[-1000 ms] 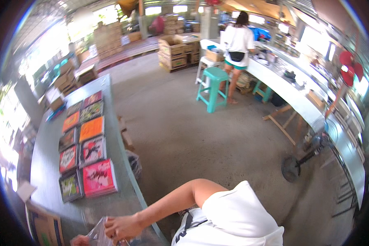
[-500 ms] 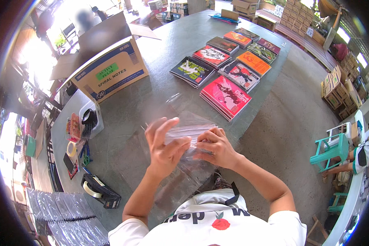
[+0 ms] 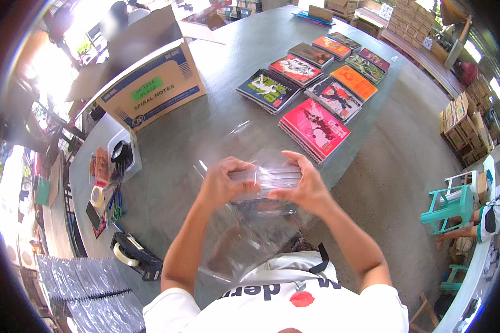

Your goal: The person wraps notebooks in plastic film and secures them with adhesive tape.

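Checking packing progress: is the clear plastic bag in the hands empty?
Seemingly empty: the clear plastic bag shows only tabletop and shirt through it.

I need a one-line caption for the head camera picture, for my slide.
Both hands, left hand and right hand, hold a clear plastic sleeve above a grey table beside rows of notebooks.

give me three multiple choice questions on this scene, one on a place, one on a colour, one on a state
1. Where is the tape dispenser?
A. left of the left arm
B. among the notebooks
C. on the stool

2. What colour is the stool?
A. red
B. teal
C. black

3. How do the hands hold the clear bag?
A. left hand only
B. right hand only
C. both grip its top

Answers:
1 A, it lies at the table edge by that arm.
2 B, its seat and legs are teal.
3 C, each hand's fingers close on the top.
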`<state>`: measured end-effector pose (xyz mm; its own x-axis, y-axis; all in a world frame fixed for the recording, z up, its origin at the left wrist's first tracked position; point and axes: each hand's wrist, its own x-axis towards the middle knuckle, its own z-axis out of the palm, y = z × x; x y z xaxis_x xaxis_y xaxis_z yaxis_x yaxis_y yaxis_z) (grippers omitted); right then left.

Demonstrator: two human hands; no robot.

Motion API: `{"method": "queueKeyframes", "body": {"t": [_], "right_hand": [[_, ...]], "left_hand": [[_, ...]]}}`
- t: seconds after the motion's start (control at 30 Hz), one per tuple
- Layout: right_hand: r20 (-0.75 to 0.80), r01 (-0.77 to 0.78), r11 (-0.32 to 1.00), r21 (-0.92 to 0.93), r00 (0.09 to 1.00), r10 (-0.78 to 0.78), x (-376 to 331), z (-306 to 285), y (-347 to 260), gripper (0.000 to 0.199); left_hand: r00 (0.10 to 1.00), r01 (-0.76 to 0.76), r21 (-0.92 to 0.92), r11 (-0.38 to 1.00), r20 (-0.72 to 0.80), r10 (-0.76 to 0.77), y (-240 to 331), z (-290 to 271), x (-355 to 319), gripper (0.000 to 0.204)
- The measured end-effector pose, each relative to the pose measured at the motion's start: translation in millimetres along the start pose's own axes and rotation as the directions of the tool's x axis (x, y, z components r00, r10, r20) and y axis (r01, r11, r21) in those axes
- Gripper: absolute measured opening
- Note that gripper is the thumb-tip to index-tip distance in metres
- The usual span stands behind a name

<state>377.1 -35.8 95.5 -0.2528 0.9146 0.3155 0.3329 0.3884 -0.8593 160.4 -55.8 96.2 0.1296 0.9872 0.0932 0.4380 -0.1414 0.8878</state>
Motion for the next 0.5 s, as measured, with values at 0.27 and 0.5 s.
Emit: {"method": "queueKeyframes", "body": {"t": [0.27, 0.5], "right_hand": [[0.523, 0.416, 0.879, -0.234, 0.816, -0.247, 29, -13, -17, 0.029], [0.608, 0.728, 0.479, -0.49, 0.68, -0.41, -36, -20, -38, 0.038]], "left_hand": [[0.911, -0.412, 0.449, 0.793, 0.225, 0.346, 44, -6, -6, 0.025], [0.742, -0.606, 0.614, 0.506, 0.207, 0.638, 33, 24, -57, 0.027]]}}
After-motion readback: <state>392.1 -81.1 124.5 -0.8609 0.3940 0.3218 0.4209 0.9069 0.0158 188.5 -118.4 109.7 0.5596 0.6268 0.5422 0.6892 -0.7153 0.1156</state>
